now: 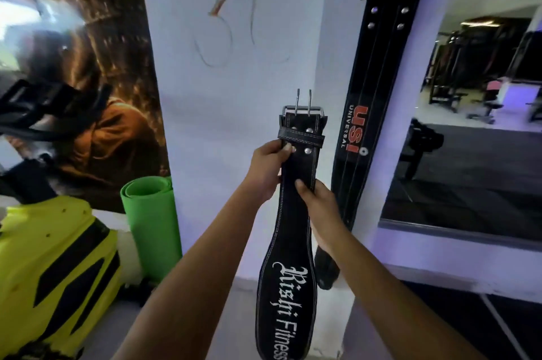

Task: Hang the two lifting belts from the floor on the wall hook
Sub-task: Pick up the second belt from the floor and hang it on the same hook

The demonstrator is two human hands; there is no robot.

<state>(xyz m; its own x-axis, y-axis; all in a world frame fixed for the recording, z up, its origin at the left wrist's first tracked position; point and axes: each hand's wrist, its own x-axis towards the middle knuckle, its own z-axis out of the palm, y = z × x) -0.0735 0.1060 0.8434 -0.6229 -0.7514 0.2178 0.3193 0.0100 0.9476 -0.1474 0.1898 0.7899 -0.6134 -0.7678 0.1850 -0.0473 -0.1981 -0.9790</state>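
Observation:
I hold a black lifting belt (286, 280) with white lettering upright in front of a white pillar, its metal buckle (303, 108) on top with two prongs pointing up. My left hand (268, 169) pinches the strap just under the buckle loop. My right hand (318, 208) grips the belt's right edge a little lower. A second black belt (381, 72) with red USI lettering hangs flat down the pillar to the right, its top out of frame. The wall hook itself is not visible.
A rolled green mat (148, 221) stands against the pillar at the left, beside a yellow and black machine cover (55, 265). A large mirror (475, 125) at the right reflects gym machines. A poster (96, 72) covers the left wall.

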